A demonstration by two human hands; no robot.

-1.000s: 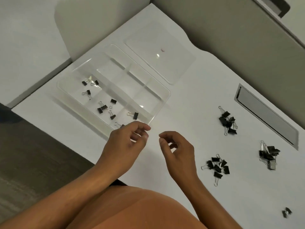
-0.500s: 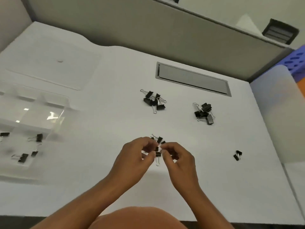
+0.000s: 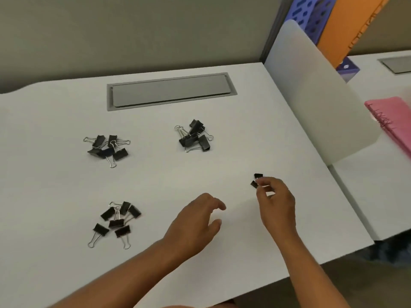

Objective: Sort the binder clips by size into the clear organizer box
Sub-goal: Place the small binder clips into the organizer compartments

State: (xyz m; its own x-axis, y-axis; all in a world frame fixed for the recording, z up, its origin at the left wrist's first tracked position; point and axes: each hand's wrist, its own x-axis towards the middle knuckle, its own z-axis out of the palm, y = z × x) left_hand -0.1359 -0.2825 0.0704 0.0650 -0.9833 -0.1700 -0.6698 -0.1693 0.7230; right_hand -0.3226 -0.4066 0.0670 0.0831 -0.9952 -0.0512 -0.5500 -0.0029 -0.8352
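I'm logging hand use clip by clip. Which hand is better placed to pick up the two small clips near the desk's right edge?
Right. The right hand has its fingertips at the two small clips, while the left hand hovers open, apart from them.

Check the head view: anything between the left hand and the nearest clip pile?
Nothing: bare white desk separates the left hand from the nearest clip pile.
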